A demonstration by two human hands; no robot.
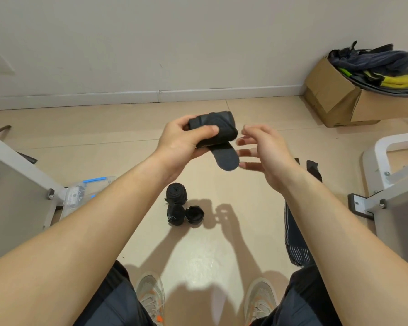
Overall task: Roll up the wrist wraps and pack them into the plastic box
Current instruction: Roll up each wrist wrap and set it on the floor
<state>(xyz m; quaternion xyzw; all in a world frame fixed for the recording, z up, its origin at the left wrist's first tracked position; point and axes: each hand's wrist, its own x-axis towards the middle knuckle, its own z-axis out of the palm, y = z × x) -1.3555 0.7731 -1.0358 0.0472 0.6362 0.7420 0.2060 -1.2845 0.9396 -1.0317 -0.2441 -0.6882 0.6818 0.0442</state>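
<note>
My left hand (184, 142) grips a rolled black wrist wrap (218, 127) held up over the floor, thumb across its front; the wrap's rounded end tab (226, 158) hangs loose below. My right hand (262, 149) hovers just right of the roll with fingers loosely spread, holding nothing. Three rolled black wraps (183, 204) stand together on the floor below my hands. An unrolled black striped wrap (292, 231) lies on the floor under my right forearm. The clear plastic box (77, 196) with blue latches sits at the left, partly hidden by a grey frame and my left arm.
Grey metal furniture frames stand at the left (21, 184) and right (391, 184). A cardboard box (339, 100) stuffed with dark and yellow gear sits against the wall at the back right. My shoes (151, 295) are at the bottom.
</note>
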